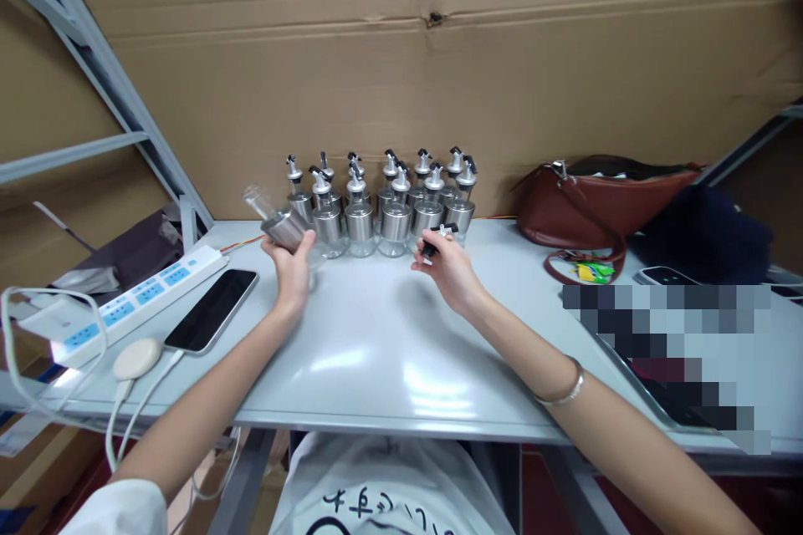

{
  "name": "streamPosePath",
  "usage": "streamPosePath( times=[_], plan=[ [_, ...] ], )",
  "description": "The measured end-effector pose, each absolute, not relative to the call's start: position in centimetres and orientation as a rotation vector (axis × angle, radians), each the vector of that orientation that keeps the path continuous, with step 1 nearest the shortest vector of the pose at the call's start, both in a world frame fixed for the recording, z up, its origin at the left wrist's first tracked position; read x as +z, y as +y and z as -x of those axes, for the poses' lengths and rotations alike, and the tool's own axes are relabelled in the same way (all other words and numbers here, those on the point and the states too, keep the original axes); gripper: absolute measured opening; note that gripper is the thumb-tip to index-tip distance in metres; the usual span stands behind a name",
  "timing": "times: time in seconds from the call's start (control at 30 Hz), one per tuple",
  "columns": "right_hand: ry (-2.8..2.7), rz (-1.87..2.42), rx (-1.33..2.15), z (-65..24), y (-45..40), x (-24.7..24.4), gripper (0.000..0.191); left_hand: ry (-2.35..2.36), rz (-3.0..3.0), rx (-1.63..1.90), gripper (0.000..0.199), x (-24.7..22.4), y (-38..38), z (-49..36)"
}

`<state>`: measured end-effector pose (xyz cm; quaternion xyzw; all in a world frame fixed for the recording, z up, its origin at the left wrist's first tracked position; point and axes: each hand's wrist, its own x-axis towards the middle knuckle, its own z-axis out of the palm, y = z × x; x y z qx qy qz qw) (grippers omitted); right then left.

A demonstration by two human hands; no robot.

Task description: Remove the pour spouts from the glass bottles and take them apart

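Note:
My left hand [290, 267] is closed around a glass bottle with a brushed-metal sleeve [287, 227]. The bottle is tilted, its clear neck pointing up and to the left with no spout on it. In my right hand [452, 269] a small pourer spout [439, 239] with black and silvery parts is pinched between the fingers. Behind both hands stand several matching oil bottles [395, 221] in rows, upright, each topped with a metal and black spout. The front of the right hand covers part of one bottle's base.
To the left lie a black phone [212, 311], a white power strip [141, 301], a round charger [136, 359] and white cables. A brown handbag [602, 205] and a dark blue cloth [708, 234] sit at the right. Cardboard [376, 84] walls the back.

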<state>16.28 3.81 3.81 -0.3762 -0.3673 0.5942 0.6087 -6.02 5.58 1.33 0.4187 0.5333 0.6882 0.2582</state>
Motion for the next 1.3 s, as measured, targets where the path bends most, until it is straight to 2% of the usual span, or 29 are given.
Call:
streamPosePath(
  times=[0.27,0.67,0.97,1.07,1.13,1.3],
  plan=[
    [-0.817,0.913,1.504,-15.8,3.2,3.5,0.044,1.745,-1.026,1.822,0.051,-1.1,9.7,9.7],
    [-0.758,0.900,1.662,-15.9,2.9,3.4,0.033,1.794,-1.304,1.465,0.058,-1.6,10.0,9.9],
    [-0.743,0.930,1.626,-16.1,3.1,2.8,0.028,1.736,-1.389,1.276,0.083,-2.2,9.3,8.8],
    [-0.761,0.947,1.643,-16.0,3.1,2.7,0.028,1.712,-1.409,1.246,0.085,-2.2,9.4,9.2],
    [-0.776,0.956,1.650,-16.0,3.0,2.7,0.028,1.696,-1.421,1.238,0.085,-2.2,9.5,9.4],
    [-0.831,0.983,1.623,-16.1,3.2,2.6,0.030,1.687,-1.421,1.344,0.098,-1.3,9.3,9.1]
  ],
)
